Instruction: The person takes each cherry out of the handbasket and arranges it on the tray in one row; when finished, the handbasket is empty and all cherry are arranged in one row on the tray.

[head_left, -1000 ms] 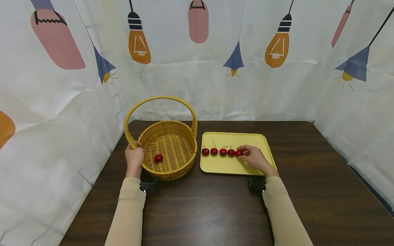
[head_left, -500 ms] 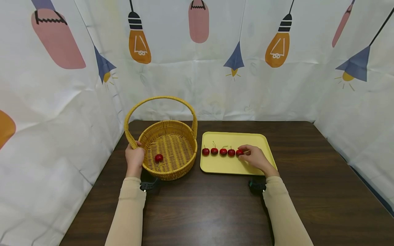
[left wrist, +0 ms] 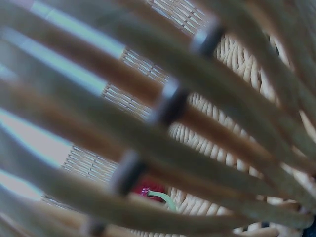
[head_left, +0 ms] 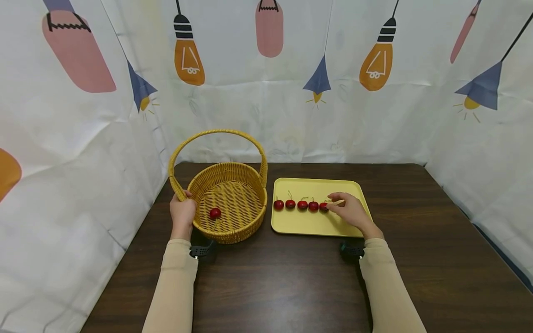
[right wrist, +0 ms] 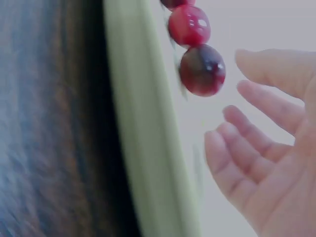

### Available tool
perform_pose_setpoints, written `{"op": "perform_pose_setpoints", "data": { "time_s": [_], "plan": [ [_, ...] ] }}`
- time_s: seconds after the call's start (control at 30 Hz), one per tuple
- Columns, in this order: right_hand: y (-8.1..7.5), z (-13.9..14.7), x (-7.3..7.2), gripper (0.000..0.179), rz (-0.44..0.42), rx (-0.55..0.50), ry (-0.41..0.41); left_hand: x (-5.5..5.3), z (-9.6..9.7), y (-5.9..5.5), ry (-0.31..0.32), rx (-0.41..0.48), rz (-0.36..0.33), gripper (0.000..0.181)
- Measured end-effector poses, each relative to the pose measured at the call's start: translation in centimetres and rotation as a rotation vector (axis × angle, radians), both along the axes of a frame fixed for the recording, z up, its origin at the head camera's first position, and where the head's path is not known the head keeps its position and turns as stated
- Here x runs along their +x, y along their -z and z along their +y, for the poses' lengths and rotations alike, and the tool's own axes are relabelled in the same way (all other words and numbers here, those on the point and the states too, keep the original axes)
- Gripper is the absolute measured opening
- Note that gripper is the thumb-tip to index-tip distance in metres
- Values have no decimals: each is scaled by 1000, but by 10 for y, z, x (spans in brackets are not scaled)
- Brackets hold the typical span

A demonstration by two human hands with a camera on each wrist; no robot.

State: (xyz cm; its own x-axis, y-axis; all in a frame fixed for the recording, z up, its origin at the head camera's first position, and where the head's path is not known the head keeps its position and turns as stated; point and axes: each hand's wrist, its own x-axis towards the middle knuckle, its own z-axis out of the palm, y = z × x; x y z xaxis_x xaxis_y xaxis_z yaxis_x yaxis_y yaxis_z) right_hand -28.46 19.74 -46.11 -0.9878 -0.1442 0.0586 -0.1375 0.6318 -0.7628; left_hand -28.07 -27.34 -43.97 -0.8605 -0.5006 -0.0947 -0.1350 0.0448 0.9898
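Observation:
My left hand (head_left: 182, 213) grips the arched handle of a yellow wicker basket (head_left: 250, 226) at its left foot. One dark red cherry (head_left: 214, 213) lies inside the basket; through the weave, the left wrist view shows this cherry (left wrist: 150, 190) with its green stem. A row of several cherries runs across a yellow tray (head_left: 308, 227). Beside the rightmost cherry (head_left: 323, 207) is my right hand (head_left: 351, 212), fingers loosely bent and apart. In the right wrist view a gap separates that hand (right wrist: 276, 143) from the end cherry (right wrist: 202, 70), and nothing is held.
Basket and tray stand side by side on a dark wooden table (head_left: 275, 286), the basket on the left. A white printed curtain (head_left: 266, 111) hangs behind the table and along both sides.
My right hand has let go of the rightmost cherry and drawn slightly to the right, its fingers spreading. That cherry stays at the row's end. The left hand and basket have not moved.

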Motion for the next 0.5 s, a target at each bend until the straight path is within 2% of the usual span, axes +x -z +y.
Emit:
{"op": "perform_pose_setpoints", "data": {
  "time_s": [0.13,0.2,0.33,0.5],
  "plan": [
    [-11,-5,2,33,107,-32,63,-1,0,0,2,7,-1,31],
    [-18,-15,3,31,141,-51,59,-1,0,1,1,11,-1,31],
    [-28,-45,11,26,179,-128,-19,-1,2,1,10,20,-5,30],
    [-37,-95,29,20,184,-234,-202,1,1,-1,7,-5,-10,30]
  ]
}}
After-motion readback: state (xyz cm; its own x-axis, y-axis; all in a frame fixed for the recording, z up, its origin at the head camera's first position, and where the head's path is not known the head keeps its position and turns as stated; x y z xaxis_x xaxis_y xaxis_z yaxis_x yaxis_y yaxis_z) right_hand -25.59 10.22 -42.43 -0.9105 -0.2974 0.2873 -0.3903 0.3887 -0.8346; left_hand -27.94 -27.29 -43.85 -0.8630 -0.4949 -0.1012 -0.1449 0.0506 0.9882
